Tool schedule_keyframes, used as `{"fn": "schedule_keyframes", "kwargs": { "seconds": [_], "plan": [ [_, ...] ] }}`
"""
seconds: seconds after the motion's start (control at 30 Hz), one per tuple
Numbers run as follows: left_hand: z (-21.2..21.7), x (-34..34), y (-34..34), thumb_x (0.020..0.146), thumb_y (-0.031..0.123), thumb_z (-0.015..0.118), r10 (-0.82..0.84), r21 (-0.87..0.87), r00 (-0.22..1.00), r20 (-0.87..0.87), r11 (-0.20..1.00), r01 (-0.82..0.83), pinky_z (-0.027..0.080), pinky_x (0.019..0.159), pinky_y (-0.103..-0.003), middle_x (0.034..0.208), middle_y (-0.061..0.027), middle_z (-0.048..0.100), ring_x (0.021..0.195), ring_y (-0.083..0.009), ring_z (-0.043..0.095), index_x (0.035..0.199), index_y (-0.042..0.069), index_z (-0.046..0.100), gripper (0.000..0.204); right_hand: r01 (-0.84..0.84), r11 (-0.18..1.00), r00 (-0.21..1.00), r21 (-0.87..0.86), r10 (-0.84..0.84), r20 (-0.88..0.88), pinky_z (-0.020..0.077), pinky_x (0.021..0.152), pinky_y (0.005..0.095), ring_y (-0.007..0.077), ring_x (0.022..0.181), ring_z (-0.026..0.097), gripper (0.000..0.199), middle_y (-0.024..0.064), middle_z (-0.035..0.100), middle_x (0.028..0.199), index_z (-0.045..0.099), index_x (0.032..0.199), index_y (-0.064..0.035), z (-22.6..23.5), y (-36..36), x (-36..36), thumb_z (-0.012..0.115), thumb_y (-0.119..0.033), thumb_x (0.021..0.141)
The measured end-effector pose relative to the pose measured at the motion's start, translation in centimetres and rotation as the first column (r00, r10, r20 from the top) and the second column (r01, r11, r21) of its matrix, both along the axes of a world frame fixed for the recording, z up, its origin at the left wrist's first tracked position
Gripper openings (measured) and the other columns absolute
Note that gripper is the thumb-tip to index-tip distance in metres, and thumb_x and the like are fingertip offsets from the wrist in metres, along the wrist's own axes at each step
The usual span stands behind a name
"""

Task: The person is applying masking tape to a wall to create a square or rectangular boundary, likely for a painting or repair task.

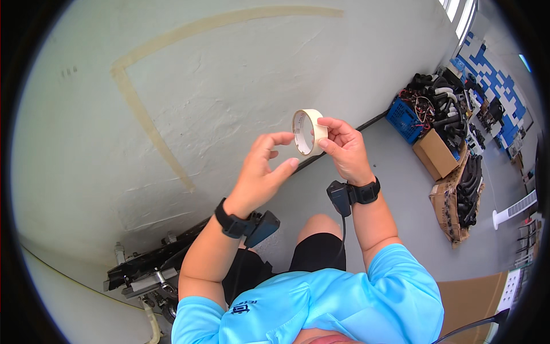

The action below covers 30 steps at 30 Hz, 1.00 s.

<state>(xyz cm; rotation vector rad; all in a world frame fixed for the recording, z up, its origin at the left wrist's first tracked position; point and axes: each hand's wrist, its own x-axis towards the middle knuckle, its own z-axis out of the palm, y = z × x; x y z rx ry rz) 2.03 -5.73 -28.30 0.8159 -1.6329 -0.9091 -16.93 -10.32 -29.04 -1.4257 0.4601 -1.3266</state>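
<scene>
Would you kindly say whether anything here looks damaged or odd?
Yes: the white painted wall is wrinkled and ridged near the beige tape strips, and the brown cardboard box holding long black items looks torn, edges ragged.

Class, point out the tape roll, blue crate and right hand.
Tape roll (318, 133), head view: outer surface.
Blue crate (403, 121), head view: side wall.
Right hand (350, 154), head view: middle of the hand.

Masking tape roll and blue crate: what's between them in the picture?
In the head view: the right hand holding the roll, then wall, black baseboard and floor.
</scene>
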Motion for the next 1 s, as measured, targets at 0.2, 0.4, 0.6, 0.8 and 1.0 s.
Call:
{"fn": "schedule_keyframes", "kwargs": {
  "seconds": [0.2, 0.4, 0.6, 0.8, 1.0],
  "plan": [
    [-3.0, -2.8, -1.0, 0.066, 0.007, 0.064, 0.300, -0.433, 0.878, 0.372, 0.893, -0.122, 0.035, 0.085, -0.039, 0.109, -0.0115, 0.046, 0.103, -0.0321, 0.040, 0.098, 0.003, 0.051, 0.034, 0.012, 0.992, 0.999, 0.126, -0.016, 0.032, 0.0450, 0.075, 0.0258, 0.0122, 0.082, 0.055, 0.025, 0.0077, 0.058, 0.090, 0.052, 0.103, 0.0007, -0.5, -0.2, -0.1, 0.056, -0.005, 0.079],
    [-4.9, -3.0, -2.3, 0.065, 0.006, 0.064, 0.344, -0.608, 0.853, 0.392, 0.793, -0.041, 0.036, 0.084, -0.044, 0.089, -0.0099, 0.053, 0.093, -0.0302, 0.047, 0.084, 0.003, 0.050, 0.024, 0.199, 0.970, 0.977, 0.137, -0.185, -0.109, 0.0440, 0.071, 0.0253, 0.0108, 0.074, 0.054, 0.015, 0.0065, 0.059, 0.085, 0.061, 0.090, 0.0018, -1.0, -0.5, -0.5, 0.057, -0.008, 0.079],
    [-6.0, -3.3, -1.1, 0.068, 0.008, 0.062, 0.189, -0.452, 0.846, 0.499, 0.890, 0.068, 0.042, 0.066, -0.039, 0.066, -0.0102, 0.053, 0.069, -0.0276, 0.054, 0.077, 0.005, 0.048, 0.017, 0.346, 0.938, 0.926, 0.000, -0.341, -0.160, 0.0434, 0.066, 0.0216, 0.0096, 0.068, 0.052, 0.013, 0.0037, 0.054, 0.079, 0.063, 0.086, 0.0013, -2.4, -0.6, -0.5, 0.060, -0.008, 0.077],
    [-7.9, -3.6, -0.5, 0.074, 0.014, 0.059, 0.219, -0.331, 0.823, 0.524, 0.943, -0.040, 0.042, 0.053, -0.038, 0.062, -0.0113, 0.054, 0.060, -0.0287, 0.054, 0.077, 0.004, 0.047, 0.016, 0.459, 0.875, 0.856, -0.152, -0.481, -0.189, 0.0415, 0.057, 0.0204, 0.0075, 0.066, 0.050, 0.010, 0.0030, 0.055, 0.076, 0.062, 0.083, 0.0005, -4.4, -0.6, 0.5, 0.057, -0.006, 0.077],
    [-9.3, -2.6, -1.5, 0.083, 0.017, 0.050, 0.080, 0.071, 0.931, 0.357, 0.991, -0.112, 0.044, 0.058, -0.032, 0.069, -0.0111, 0.059, 0.062, -0.0238, 0.058, 0.082, 0.003, 0.049, 0.014, 0.418, 0.826, 0.835, -0.379, -0.513, -0.198, 0.0396, 0.060, 0.0215, 0.0105, 0.069, 0.049, 0.008, 0.0041, 0.054, 0.078, 0.062, 0.082, -0.0003, -5.0, 0.5, 0.9, 0.059, -0.003, 0.075]
  ]
}}
